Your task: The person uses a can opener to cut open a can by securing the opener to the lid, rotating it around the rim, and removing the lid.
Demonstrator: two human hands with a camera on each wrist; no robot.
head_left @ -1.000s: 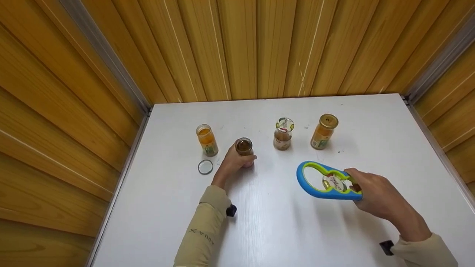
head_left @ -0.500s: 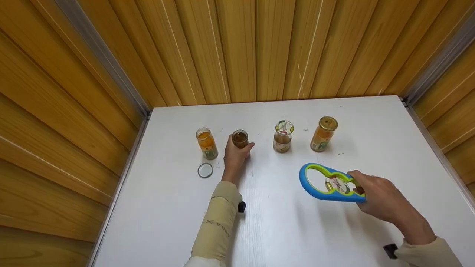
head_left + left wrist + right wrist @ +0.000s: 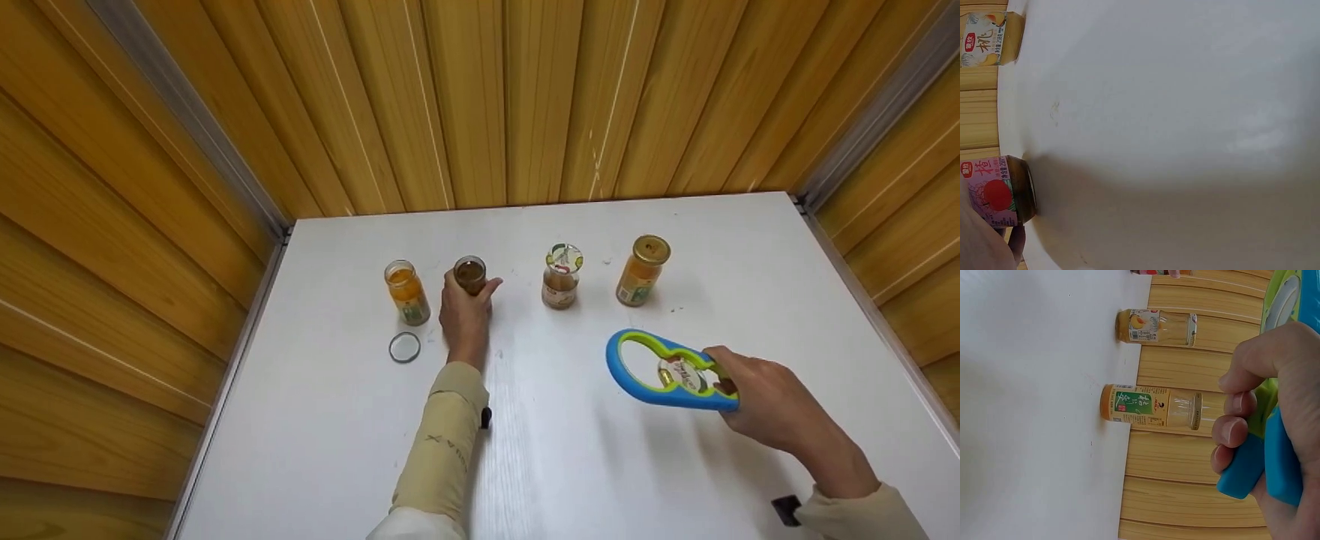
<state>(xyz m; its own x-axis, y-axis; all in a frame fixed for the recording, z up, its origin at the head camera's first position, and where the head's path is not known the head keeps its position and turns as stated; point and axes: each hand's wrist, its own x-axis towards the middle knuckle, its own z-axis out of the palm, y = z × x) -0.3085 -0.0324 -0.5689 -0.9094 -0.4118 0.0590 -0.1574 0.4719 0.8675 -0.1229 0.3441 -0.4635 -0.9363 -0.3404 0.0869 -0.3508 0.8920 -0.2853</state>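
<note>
On the white table (image 3: 555, 442) stands an open brown jar (image 3: 470, 272), gripped by the left hand (image 3: 463, 319). Above the table, the right hand (image 3: 780, 397) grips a blue opener (image 3: 667, 396) holding a lid (image 3: 682, 373). The brown jar stands between an open orange jar (image 3: 409, 296) and two capped jars (image 3: 561, 286); wooden walls (image 3: 480, 97) enclose three sides.

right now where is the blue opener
At the head view's right, the opener is gripped by the right hand, in front of the gold-lidded jar.
</note>
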